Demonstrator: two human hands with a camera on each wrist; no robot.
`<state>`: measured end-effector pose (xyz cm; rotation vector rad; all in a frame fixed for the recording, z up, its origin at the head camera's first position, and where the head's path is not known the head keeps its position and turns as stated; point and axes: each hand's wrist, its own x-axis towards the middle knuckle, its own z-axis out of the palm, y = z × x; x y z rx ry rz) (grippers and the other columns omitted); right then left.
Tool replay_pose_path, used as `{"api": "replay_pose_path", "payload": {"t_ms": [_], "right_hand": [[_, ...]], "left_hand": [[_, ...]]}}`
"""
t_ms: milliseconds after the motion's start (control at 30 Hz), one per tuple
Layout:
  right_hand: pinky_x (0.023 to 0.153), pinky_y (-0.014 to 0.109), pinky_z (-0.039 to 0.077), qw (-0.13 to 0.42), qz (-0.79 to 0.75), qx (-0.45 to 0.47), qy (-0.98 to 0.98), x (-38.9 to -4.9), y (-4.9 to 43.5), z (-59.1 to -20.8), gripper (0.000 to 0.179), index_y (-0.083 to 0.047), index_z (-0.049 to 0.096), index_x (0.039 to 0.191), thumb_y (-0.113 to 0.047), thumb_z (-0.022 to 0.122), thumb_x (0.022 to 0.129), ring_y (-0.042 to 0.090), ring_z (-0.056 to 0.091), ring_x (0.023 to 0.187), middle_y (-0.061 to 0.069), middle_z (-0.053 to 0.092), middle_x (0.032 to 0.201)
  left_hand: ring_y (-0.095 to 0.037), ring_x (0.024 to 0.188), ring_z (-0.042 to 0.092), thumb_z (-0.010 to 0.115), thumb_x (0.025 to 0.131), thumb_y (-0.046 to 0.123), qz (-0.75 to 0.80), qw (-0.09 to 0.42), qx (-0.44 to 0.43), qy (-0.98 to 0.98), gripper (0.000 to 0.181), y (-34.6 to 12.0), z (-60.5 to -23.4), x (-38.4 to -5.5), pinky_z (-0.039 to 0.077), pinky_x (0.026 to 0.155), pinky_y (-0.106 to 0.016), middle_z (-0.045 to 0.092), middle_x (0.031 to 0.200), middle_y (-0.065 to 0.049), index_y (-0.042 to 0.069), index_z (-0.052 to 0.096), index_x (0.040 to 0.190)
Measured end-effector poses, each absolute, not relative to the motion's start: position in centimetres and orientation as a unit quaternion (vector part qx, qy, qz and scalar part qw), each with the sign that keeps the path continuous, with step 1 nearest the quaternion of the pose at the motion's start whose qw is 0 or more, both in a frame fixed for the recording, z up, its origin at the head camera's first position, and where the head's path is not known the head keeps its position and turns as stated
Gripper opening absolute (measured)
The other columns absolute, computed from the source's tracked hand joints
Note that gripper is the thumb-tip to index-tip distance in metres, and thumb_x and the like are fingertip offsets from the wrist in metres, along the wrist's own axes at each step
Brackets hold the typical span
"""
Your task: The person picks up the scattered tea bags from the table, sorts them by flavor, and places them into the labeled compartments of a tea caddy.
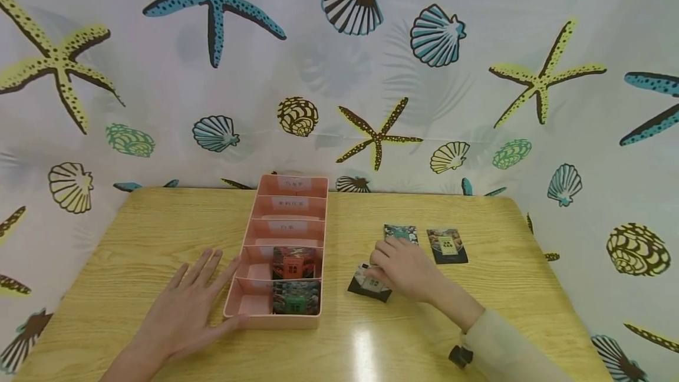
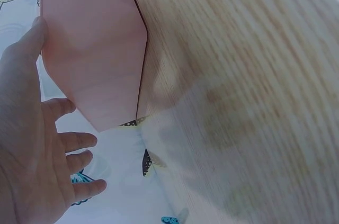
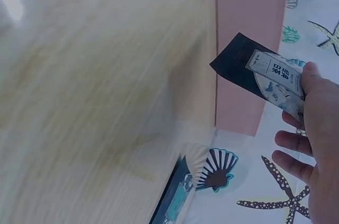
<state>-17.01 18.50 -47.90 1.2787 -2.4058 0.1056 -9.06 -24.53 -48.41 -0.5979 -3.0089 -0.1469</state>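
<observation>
A pink box [image 1: 281,322] with a row of compartments and paper labels stands left of the table's middle. My left hand [image 1: 183,314] rests at its near left corner, thumb and index finger at the rim, the other fingers spread. My right hand [image 1: 408,270] pinches a black and white tea sachet [image 3: 273,73] between thumb and index finger, to the right of the box. It hangs tilted above the table in the right wrist view. A red tea sachet [image 1: 294,264] and a dark green tea sachet [image 1: 296,298] lie in the two nearest compartments.
A teal-patterned sachet [image 1: 400,232] lies behind my right hand, partly covered by it. Farther right on the wooden table [image 1: 175,217] is a black sachet with a yellow label [image 1: 448,246]. A white cloth [image 1: 254,93] printed with shells and starfish hangs behind the table.
</observation>
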Motion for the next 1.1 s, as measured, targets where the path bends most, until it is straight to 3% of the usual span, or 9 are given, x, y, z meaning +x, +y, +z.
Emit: {"api": "replay_pose_path", "payload": {"t_ms": [533,767,1100], "right_hand": [[0.070,0.028,0.052,0.242,0.077,0.427,-0.868,-20.6,16.8,-46.2,0.048,-0.014,0.064,0.093,-0.048,0.036,0.113,0.016,0.057,0.079,0.000,0.066,0.090],[0.076,0.030,0.054,0.242,0.083,0.430,-0.866,-22.1,15.3,-45.2,0.047,-0.013,0.064,0.096,-0.048,0.037,0.113,0.017,0.060,0.084,0.001,0.066,0.092],[0.074,0.030,0.051,0.270,0.079,0.444,-0.851,-23.8,13.3,-44.0,0.034,-0.012,0.064,0.096,-0.041,0.053,0.110,0.018,0.057,0.081,0.002,0.065,0.092]], "left_hand": [[-0.045,0.157,0.035,0.061,0.089,0.079,-0.046,0.034,-0.196,-0.979,0.099,-24.5,-48.4,-9.0,0.034,0.122,-0.070,0.038,0.169,-0.024,0.024,0.034,0.167],[-0.045,0.157,0.035,0.060,0.089,0.080,-0.045,0.031,-0.191,-0.980,0.100,-24.5,-48.6,-9.2,0.034,0.123,-0.070,0.037,0.169,-0.024,0.025,0.033,0.168],[-0.044,0.157,0.036,0.061,0.088,0.080,-0.044,0.037,-0.193,-0.980,0.101,-24.5,-48.6,-9.2,0.034,0.122,-0.070,0.037,0.169,-0.024,0.025,0.033,0.168]]}}
